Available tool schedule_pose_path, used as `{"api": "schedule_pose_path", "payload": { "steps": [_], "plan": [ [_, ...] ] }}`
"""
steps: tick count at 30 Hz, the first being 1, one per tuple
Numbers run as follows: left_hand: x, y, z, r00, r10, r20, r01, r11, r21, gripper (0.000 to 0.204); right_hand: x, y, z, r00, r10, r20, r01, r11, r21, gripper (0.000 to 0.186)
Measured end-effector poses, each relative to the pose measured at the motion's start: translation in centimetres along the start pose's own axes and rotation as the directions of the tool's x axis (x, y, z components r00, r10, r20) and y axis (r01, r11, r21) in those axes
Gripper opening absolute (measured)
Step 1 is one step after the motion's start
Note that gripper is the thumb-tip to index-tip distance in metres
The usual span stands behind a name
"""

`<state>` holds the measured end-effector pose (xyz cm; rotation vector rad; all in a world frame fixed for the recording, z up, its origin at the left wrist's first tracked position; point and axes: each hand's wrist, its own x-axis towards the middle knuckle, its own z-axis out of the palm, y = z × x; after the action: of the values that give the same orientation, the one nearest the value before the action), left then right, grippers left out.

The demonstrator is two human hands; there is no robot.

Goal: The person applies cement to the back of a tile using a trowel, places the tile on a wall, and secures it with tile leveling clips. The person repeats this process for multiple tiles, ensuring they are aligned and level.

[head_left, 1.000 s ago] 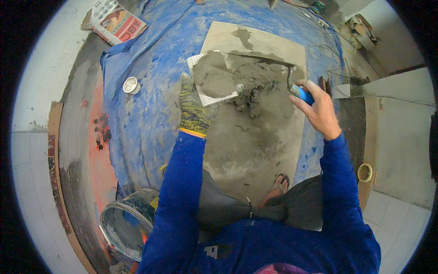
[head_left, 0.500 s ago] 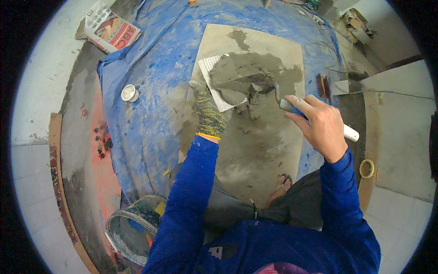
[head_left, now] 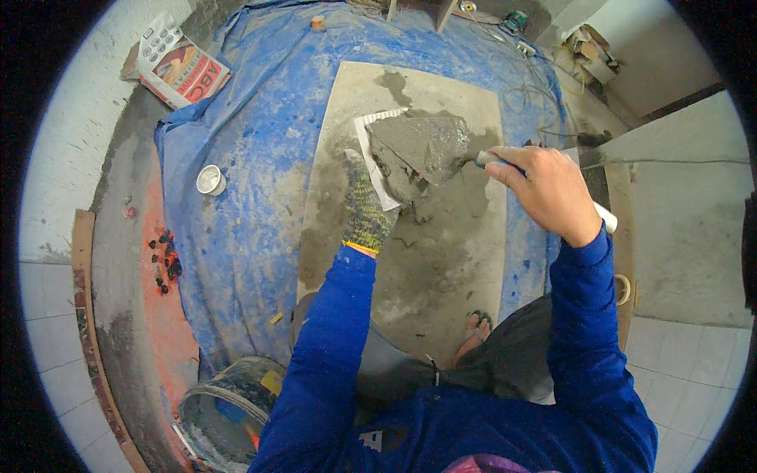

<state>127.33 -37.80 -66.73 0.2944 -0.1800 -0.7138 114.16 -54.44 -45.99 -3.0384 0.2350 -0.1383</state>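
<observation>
My left hand [head_left: 367,203], in a dark glove flecked with yellow, holds the near left edge of a white ribbed tile [head_left: 365,135] above the board. Grey wet mortar [head_left: 402,146] covers most of the tile. My bare right hand [head_left: 548,189] is closed around the handle of a trowel [head_left: 451,140]. The trowel's smeared blade lies against the mortar on the tile's right part; where blade and mortar part is hard to tell. A white handle end shows beyond my right palm. Beneath is a mortar-stained board [head_left: 465,264].
A blue tarp [head_left: 260,205] lies under the board. On it stands a small white cup [head_left: 210,180]. A bucket [head_left: 229,402] is at the lower left, a printed bag [head_left: 181,67] at the far left. Cables [head_left: 528,98] lie at the far right, tape [head_left: 623,290] near my right arm.
The trowel has turned from edge-on to lying flatter over the mortar, which now looks smoother and more spread. The view has shifted slightly.
</observation>
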Motion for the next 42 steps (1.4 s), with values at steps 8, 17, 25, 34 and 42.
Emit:
{"api": "schedule_pose_path", "payload": {
  "steps": [8,17,25,34,42],
  "plan": [
    [0.6,-1.0,-4.6,0.998,-0.032,-0.046,0.046,0.938,0.345,0.077,-3.2,2.8,-0.7,0.983,0.115,-0.146,-0.116,0.993,0.003,0.039],
    [-1.9,0.7,-1.0,0.974,-0.218,0.066,0.226,0.897,-0.379,0.075,-1.2,10.9,4.7,0.886,0.128,0.446,-0.433,0.57,0.698,0.049],
    [-1.6,-0.2,-0.8,0.969,-0.102,-0.224,0.107,0.994,0.014,0.067,-0.9,9.9,7.9,0.828,-0.058,0.557,-0.483,0.429,0.763,0.047],
    [-1.9,0.1,-1.5,0.949,-0.219,-0.229,0.241,0.968,0.07,0.075,-1.4,8.7,4.5,0.96,-0.043,0.275,-0.12,0.828,0.548,0.046],
    [-1.6,0.2,-3.5,0.872,-0.278,0.403,0.436,0.814,-0.383,0.065,-1.9,9.8,2.7,0.993,-0.107,-0.048,0.115,0.968,0.225,0.036]
  ]
}}
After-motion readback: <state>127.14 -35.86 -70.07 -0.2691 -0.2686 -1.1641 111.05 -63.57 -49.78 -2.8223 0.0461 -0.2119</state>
